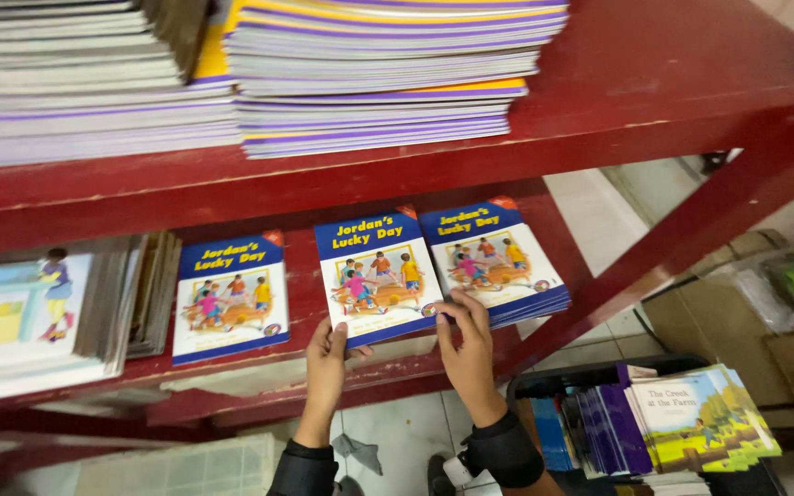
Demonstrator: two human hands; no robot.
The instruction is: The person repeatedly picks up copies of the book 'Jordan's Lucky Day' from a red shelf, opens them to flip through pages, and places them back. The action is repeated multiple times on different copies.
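We see the left hand (pixel 326 360) and right hand (pixel 464 342) pinching the middle booklet stack's (pixel 377 276) near corners, squaring it on the red shelf (pixel 599 110) between neighbouring stacks (pixel 230 298).

Purple-spined booklet stacks (pixel 379 83) on the red shelf (pixel 654 101); farm-cover books (pixel 700 413) below.

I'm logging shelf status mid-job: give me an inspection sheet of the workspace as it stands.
Surface: red shelf, paint chipped along its edges.
Job's things: middle booklet stack, blue-topped covers, flat on the lower shelf between two matching stacks.
Clutter: thin purple-spined booklets piled on the upper shelf; illustrated books at left.
Grippers: left hand and right hand both grip the middle stack's front edge.
Cables: nothing seen.
Surroundings: crate of books, cardboard boxes, tiled floor.
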